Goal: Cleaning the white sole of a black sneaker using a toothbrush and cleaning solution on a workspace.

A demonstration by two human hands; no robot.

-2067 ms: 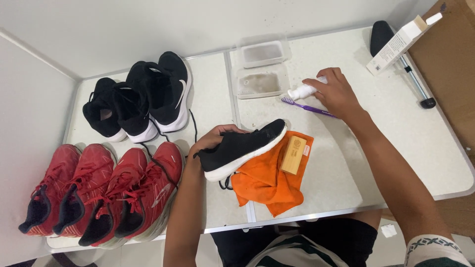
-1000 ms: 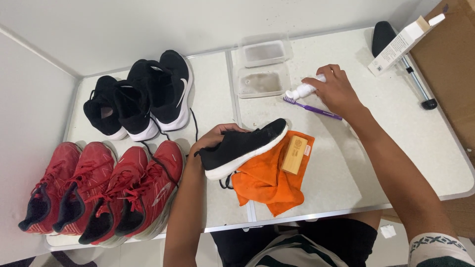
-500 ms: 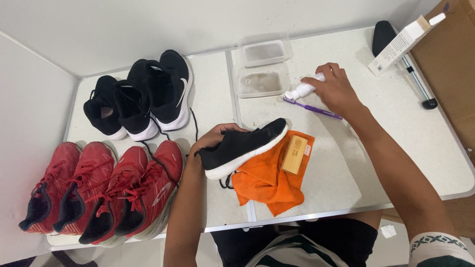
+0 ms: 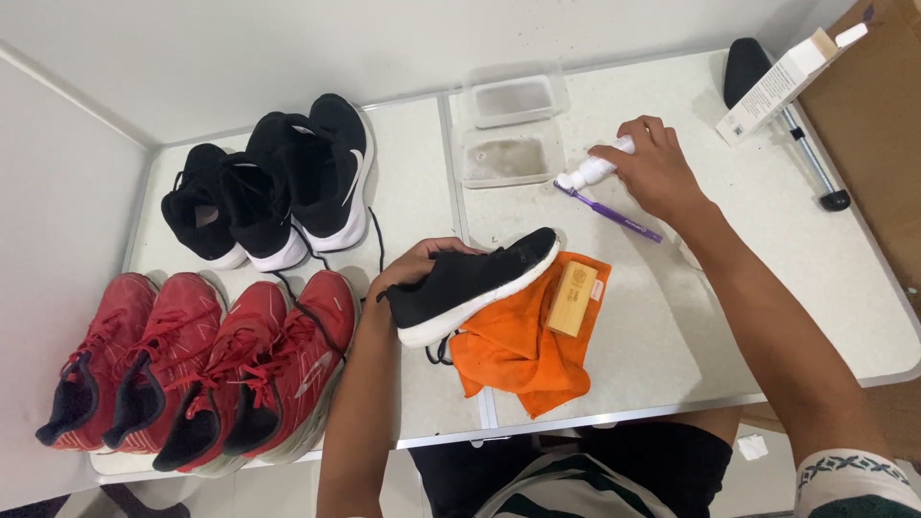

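Reaching forward, right hand (image 4: 655, 171) grips white bottle (image 4: 593, 170); left hand (image 4: 411, 270) clasps black shoe (image 4: 473, 284).

Black white-soled shoe (image 4: 475, 286) tilted on its side over orange cloth (image 4: 518, 350); small white bottle (image 4: 587, 173) lying beside purple toothbrush (image 4: 614, 213)

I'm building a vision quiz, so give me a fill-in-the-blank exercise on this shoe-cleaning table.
The left hand grips a black ____ with a white sole.
The right hand holds a small white ____.
The purple toothbrush lies on the white ____.
The wooden block rests on an ____ cloth.

Missing: sneaker; bottle; table; orange
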